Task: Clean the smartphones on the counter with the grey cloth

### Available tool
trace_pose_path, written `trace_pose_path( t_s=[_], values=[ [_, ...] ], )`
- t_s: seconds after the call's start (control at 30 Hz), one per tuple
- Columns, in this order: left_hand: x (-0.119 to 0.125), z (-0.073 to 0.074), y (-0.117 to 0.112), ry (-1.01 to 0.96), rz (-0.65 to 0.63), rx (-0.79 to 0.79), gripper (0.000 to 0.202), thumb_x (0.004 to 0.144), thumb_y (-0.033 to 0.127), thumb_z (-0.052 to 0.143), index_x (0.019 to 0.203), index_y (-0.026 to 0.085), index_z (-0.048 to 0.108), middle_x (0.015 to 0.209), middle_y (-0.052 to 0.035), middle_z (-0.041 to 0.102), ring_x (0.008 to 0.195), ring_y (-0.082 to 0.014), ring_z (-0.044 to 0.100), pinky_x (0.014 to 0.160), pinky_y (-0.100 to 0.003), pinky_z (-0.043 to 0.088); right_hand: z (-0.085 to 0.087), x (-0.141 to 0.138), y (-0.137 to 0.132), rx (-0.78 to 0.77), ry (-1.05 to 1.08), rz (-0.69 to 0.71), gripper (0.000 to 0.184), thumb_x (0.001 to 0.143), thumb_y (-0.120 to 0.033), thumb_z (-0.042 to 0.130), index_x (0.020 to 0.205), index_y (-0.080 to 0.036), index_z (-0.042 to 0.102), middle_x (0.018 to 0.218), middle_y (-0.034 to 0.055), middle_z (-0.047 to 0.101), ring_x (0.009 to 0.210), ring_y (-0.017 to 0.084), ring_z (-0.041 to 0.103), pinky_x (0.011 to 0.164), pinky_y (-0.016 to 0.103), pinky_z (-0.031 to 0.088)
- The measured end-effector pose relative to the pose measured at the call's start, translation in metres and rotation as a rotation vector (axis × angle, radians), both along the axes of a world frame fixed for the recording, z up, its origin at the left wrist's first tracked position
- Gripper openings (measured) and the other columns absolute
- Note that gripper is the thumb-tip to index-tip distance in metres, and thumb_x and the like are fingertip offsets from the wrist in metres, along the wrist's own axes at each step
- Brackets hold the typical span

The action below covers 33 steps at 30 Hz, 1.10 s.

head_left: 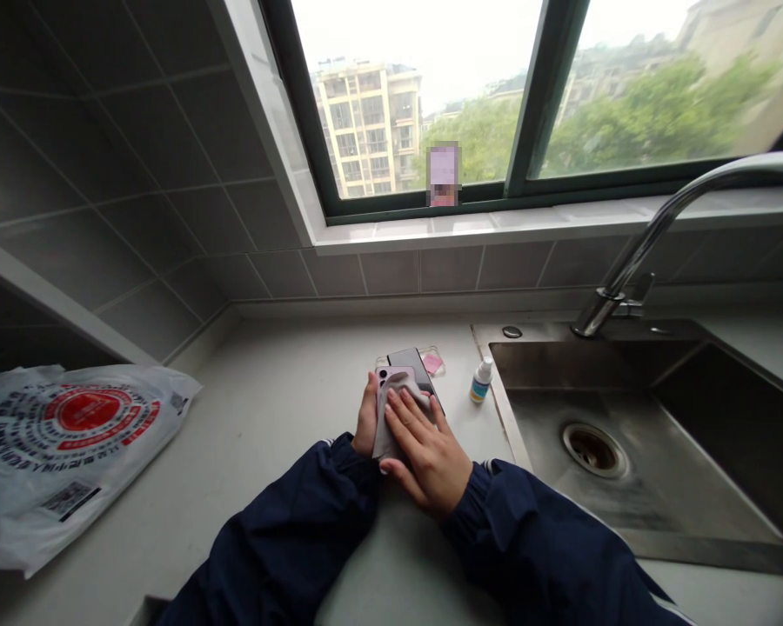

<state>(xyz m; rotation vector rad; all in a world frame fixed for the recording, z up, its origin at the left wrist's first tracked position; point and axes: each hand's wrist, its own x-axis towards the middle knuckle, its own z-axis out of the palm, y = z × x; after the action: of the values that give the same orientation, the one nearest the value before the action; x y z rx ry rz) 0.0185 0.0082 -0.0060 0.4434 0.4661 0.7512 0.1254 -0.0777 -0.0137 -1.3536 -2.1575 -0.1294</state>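
A dark phone (pixel 412 363) lies on the pale countertop (pixel 280 417) just left of the sink. My left hand (pixel 367 417) grips its left edge, fingers curled round it. My right hand (pixel 427 452) lies on top with fingers stretched flat, pressing a grey cloth (pixel 391 404) against the phone. A clear phone case (pixel 434 360) with a pink patch lies just behind the phone. A small white bottle (pixel 480 382) with a blue label stands to the right of the phone, at the sink's rim. Both arms wear dark blue sleeves.
A steel sink (pixel 626 417) with a curved tap (pixel 652 235) fills the right side. A white plastic bag (pixel 65 443) with red print lies at the left. Grey tiled walls and a window sill (pixel 496 228) stand behind.
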Motion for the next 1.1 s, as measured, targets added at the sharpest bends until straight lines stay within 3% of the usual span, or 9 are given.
trace_pose_path(
  t_s=[0.2,0.4,0.57,0.7,0.93,1.1],
  values=[
    [-0.012,0.0,0.014,0.086,0.048,-0.003,0.089,0.083,0.077,0.029,0.11,0.002,0.066,0.076,-0.0168,0.071,0.073,-0.0283,0.069,0.073,-0.041,0.054,0.002,-0.001,-0.005,-0.011,0.038,0.16,0.051,0.096,-0.042,0.048,0.139,-0.015,0.048,0.146,0.0123,0.046,0.142,0.026,0.034,0.119,0.056,0.007],
    [-0.014,-0.007,0.019,0.086,0.057,-0.021,0.087,0.083,0.077,0.029,0.102,0.001,0.068,0.071,-0.0142,0.068,0.061,-0.0215,0.064,0.065,-0.034,0.051,0.002,-0.002,-0.005,-0.05,0.048,0.214,0.049,0.096,-0.043,0.046,0.136,-0.015,0.051,0.146,0.0108,0.046,0.141,0.026,0.035,0.12,0.053,0.0],
    [-0.011,-0.014,0.017,0.069,0.021,-0.002,0.085,0.08,0.08,0.032,0.097,0.005,0.069,0.074,-0.0141,0.069,0.066,-0.0222,0.065,0.072,-0.036,0.052,0.001,-0.001,-0.005,-0.033,0.018,0.178,0.056,0.096,-0.044,0.048,0.143,-0.015,0.043,0.15,0.0107,0.041,0.145,0.026,0.027,0.12,0.053,0.007],
    [-0.007,-0.011,0.006,0.038,-0.001,0.012,0.082,0.079,0.081,0.035,0.094,0.007,0.069,0.079,-0.0144,0.071,0.075,-0.0249,0.068,0.081,-0.038,0.052,0.004,0.001,-0.004,-0.026,-0.006,0.138,0.063,0.095,-0.045,0.049,0.147,-0.012,0.037,0.153,0.0132,0.034,0.146,0.028,0.021,0.119,0.055,0.015],
    [-0.001,-0.006,-0.004,0.011,-0.035,-0.009,0.075,0.084,0.074,0.038,0.099,0.007,0.069,0.089,-0.0153,0.074,0.092,-0.0292,0.07,0.098,-0.043,0.047,0.005,0.0,-0.002,-0.029,-0.051,0.068,0.066,0.098,-0.046,0.042,0.149,-0.008,0.029,0.157,0.0134,0.022,0.148,0.031,0.013,0.119,0.059,0.008],
    [0.0,-0.012,-0.007,-0.058,-0.067,-0.016,0.059,0.093,0.061,0.035,0.11,0.014,0.068,0.107,-0.0106,0.073,0.118,-0.0256,0.06,0.113,-0.041,0.032,0.0,0.002,-0.001,-0.024,-0.013,-0.035,0.067,0.097,-0.044,0.042,0.152,-0.01,0.023,0.158,0.0139,0.018,0.148,0.033,0.011,0.117,0.061,0.008]
  ],
)
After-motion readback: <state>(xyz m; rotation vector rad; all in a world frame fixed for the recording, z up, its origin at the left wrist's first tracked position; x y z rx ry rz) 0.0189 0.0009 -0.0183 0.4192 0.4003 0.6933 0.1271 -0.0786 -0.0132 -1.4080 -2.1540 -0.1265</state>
